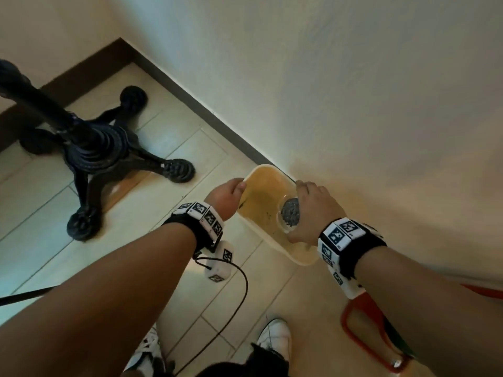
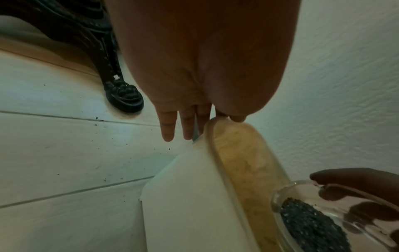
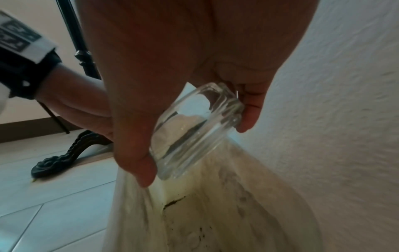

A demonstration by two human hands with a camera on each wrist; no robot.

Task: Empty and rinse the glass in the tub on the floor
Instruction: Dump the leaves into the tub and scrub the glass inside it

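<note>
a tiled indoor corner: plaster wall (image 1: 353, 77), dark skirting (image 1: 190, 102), ornate iron table base (image 1: 92, 156)

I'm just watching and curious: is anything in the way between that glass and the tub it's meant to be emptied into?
Nothing visible. The right hand holds the glass tilted directly over the tub, with only air between its mouth and the yellowish water. The dark grains sit at the glass's mouth. The left hand grips the tub's far rim, off to the side.

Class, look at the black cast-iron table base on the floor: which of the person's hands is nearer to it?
Left. The left hand grips the tub rim on the side facing the table base; the right hand holds the glass over the tub's wall side.
</note>
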